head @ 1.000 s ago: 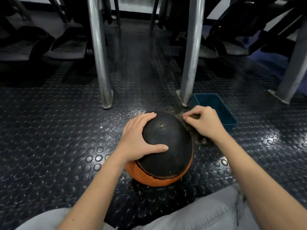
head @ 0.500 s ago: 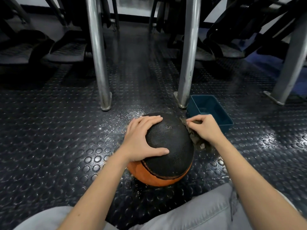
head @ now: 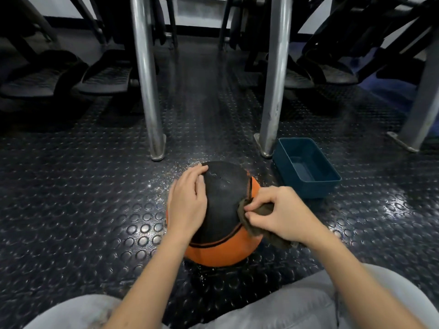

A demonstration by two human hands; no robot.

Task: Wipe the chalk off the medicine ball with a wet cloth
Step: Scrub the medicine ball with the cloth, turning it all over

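While left hand [head: 187, 205] braces medicine ball [head: 225, 210] with flat fingers, right hand [head: 282, 214] pinches cloth [head: 261, 219] at frame centre: rub firmly (rewet from tub [head: 306, 167]).

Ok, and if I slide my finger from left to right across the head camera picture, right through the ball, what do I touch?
left hand → medicine ball → right hand, pinching the brown cloth against the ball → blue plastic tub
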